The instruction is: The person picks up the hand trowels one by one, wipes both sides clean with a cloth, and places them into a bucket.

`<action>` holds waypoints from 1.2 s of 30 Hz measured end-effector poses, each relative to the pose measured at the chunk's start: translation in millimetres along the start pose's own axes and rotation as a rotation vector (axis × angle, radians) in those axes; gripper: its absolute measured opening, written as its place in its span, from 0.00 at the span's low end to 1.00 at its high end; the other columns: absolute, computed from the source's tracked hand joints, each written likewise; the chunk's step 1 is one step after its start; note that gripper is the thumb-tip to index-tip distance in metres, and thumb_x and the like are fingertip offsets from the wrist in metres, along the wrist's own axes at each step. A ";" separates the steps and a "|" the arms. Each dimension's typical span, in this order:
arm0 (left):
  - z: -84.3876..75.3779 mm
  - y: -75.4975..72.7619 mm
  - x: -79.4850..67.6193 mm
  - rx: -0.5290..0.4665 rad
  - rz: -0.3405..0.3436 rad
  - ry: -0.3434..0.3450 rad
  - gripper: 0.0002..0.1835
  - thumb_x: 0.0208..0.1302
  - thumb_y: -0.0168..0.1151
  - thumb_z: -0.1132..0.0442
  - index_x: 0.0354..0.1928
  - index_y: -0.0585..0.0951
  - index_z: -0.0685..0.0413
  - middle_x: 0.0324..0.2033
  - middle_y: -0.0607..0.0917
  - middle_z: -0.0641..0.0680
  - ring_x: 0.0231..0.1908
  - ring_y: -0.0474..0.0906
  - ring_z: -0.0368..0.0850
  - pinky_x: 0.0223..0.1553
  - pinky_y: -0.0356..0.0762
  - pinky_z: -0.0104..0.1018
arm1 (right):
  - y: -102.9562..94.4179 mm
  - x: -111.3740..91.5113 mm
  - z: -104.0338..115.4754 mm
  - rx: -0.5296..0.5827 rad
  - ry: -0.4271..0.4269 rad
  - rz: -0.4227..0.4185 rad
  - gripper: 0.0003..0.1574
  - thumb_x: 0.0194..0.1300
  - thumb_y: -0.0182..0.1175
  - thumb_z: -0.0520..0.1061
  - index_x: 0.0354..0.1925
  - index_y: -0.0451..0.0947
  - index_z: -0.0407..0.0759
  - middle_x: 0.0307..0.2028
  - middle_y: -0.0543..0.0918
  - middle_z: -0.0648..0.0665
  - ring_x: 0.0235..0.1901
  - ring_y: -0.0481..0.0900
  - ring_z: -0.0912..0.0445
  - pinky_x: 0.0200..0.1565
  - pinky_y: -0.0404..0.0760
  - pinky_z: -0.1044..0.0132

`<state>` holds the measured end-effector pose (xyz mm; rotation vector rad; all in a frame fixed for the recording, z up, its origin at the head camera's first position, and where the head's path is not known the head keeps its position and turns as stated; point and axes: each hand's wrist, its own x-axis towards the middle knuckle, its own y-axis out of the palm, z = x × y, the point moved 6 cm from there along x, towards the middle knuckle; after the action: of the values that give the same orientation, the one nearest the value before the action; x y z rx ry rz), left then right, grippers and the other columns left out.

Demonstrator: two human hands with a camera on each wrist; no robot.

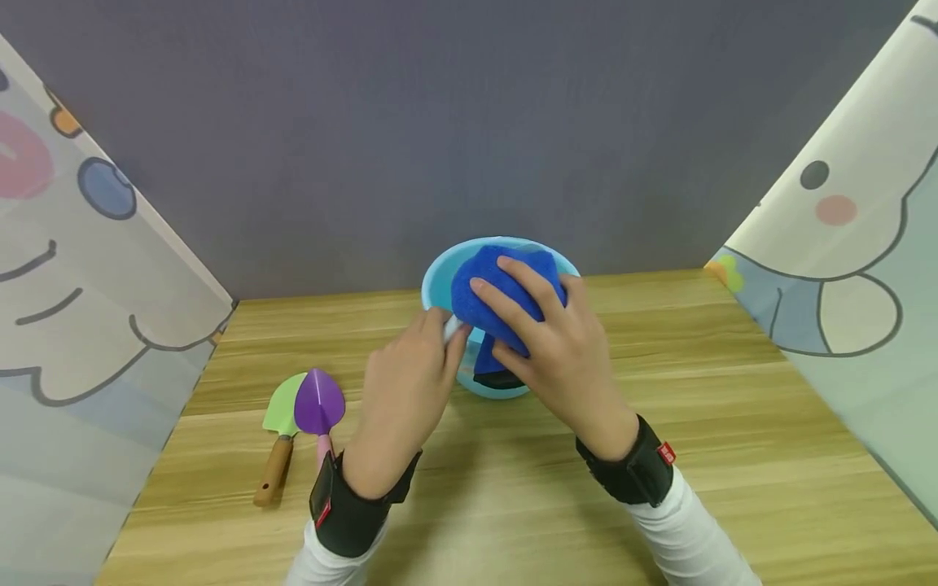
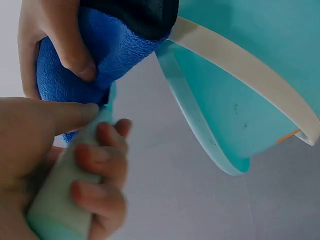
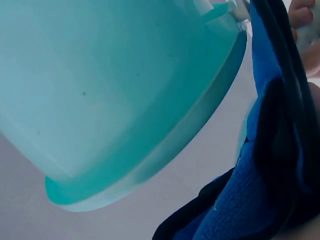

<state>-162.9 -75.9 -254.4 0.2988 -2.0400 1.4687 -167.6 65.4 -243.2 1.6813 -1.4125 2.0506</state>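
My left hand (image 1: 403, 378) grips the pale green handle (image 2: 67, 187) of a tool, with fingers wrapped round it and the thumb lying along its top. A blue cloth with dark edging (image 1: 479, 285) covers the tool's far end, hiding what kind of tool it is. Pressed round that cloth, the fingers of my right hand (image 1: 564, 350) are bent over it, and part of the cloth hangs below them. Both hands are over the near side of a light blue bucket (image 1: 438, 273). The bucket's white carrying handle (image 2: 250, 70) shows in the left wrist view.
On the wooden table (image 1: 484, 521), left of my left hand, lie a green trowel with a wooden handle (image 1: 282, 407) and a purple trowel with a pink handle (image 1: 319, 403), overlapping. A grey wall (image 1: 454, 122) rises behind the bucket, and cartoon-printed panels (image 1: 821, 252) flank the table.
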 end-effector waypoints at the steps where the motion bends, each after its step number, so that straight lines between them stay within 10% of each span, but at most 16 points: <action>1: -0.8 -0.4 0.4 0.009 -0.013 0.014 0.15 0.70 0.55 0.53 0.38 0.79 0.60 0.18 0.78 0.52 0.11 0.69 0.43 0.08 0.63 0.36 | 0.9 -0.2 0.1 -0.006 0.002 0.003 0.40 0.48 0.74 0.50 0.60 0.76 0.53 0.61 0.76 0.36 0.53 0.70 0.31 0.49 0.78 0.39; 17: -3.5 1.0 3.0 0.092 -0.098 0.098 0.16 0.63 0.63 0.54 0.39 0.81 0.61 0.20 0.85 0.55 0.12 0.74 0.45 0.08 0.70 0.41 | 8.9 -2.6 -1.9 -0.019 0.094 0.057 0.40 0.47 0.75 0.52 0.60 0.75 0.55 0.64 0.69 0.32 0.54 0.67 0.27 0.48 0.79 0.37; 36: -8.3 -0.9 0.4 0.006 -0.058 0.093 0.14 0.65 0.61 0.57 0.41 0.80 0.62 0.19 0.83 0.54 0.11 0.69 0.43 0.08 0.64 0.38 | 3.2 -6.6 3.3 -0.007 0.055 -0.087 0.37 0.42 0.76 0.50 0.54 0.80 0.50 0.57 0.75 0.34 0.55 0.69 0.29 0.46 0.78 0.37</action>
<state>-159.9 -68.6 -251.8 0.2843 -1.9373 1.4277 -164.8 64.1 -250.7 1.6397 -1.3047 2.0273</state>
